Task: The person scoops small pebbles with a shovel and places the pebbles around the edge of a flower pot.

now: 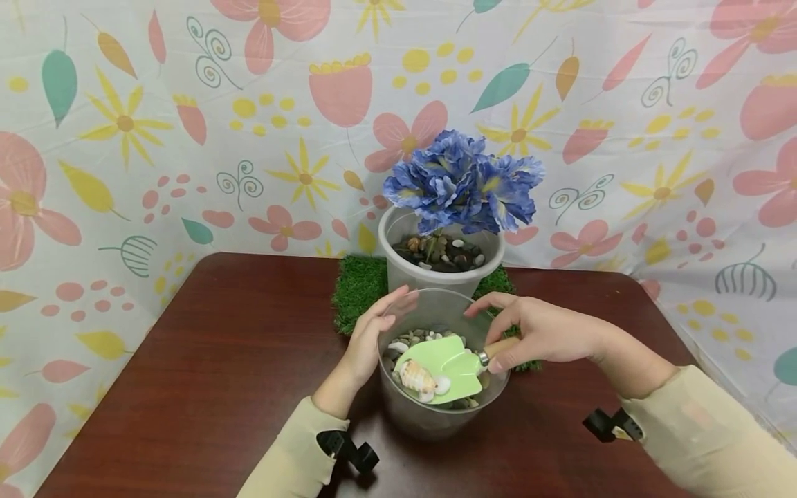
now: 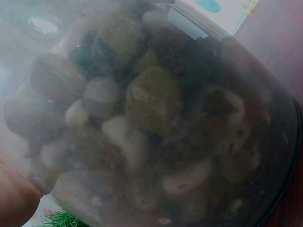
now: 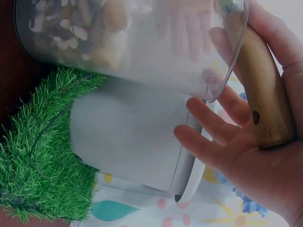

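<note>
A hand trowel [image 1: 457, 366] with a light green blade and wooden handle [image 3: 267, 94] lies tilted inside a clear plastic bucket [image 1: 407, 415]. On its blade sit a striped seashell [image 1: 417, 377] and a white pebble [image 1: 443, 385]. My right hand [image 1: 542, 328] pinches the handle between thumb and forefinger at the bucket's right rim, the other fingers spread loosely. With fingers fairly straight, my left hand [image 1: 367, 339] rests against the bucket's left outer wall. Mixed pebbles [image 2: 154, 99] show blurred through the plastic; the blade covers part of them.
Right behind the bucket, a white flowerpot [image 1: 436, 275] with blue artificial flowers [image 1: 463, 180] and dark stones stands on a green artificial grass mat [image 1: 361, 290]. All stand on a dark reddish-brown table [image 1: 249, 360]. A flower-patterned cloth [image 1: 205, 173] hangs behind.
</note>
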`<state>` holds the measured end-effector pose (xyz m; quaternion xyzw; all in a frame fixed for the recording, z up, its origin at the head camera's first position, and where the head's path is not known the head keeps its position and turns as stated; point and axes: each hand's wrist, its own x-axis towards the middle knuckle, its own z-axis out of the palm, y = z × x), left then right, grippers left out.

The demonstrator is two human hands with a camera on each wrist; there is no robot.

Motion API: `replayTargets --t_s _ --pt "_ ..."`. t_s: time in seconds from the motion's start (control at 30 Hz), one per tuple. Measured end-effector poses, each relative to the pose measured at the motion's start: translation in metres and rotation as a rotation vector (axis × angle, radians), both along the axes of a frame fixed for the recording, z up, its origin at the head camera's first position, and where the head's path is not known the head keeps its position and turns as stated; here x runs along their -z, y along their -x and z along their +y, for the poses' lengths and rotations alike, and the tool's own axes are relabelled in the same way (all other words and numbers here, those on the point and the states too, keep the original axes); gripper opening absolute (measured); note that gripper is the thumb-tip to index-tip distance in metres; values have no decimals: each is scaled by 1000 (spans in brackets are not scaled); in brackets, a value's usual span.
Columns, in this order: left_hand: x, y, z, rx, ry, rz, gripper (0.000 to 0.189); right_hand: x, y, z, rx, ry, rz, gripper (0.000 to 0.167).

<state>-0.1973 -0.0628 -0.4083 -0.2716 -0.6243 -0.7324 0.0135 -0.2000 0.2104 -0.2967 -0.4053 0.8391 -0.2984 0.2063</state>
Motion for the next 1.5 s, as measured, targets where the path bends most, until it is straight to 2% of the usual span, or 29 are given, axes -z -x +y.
replayTargets --t_s 0.57,1.5 --pt "0 -3 0 6 0 -36 56 7 0 7 41 24 6 6" --pt "-4 -4 1 16 -25 -61 56 1 1 15 78 51 23 8"
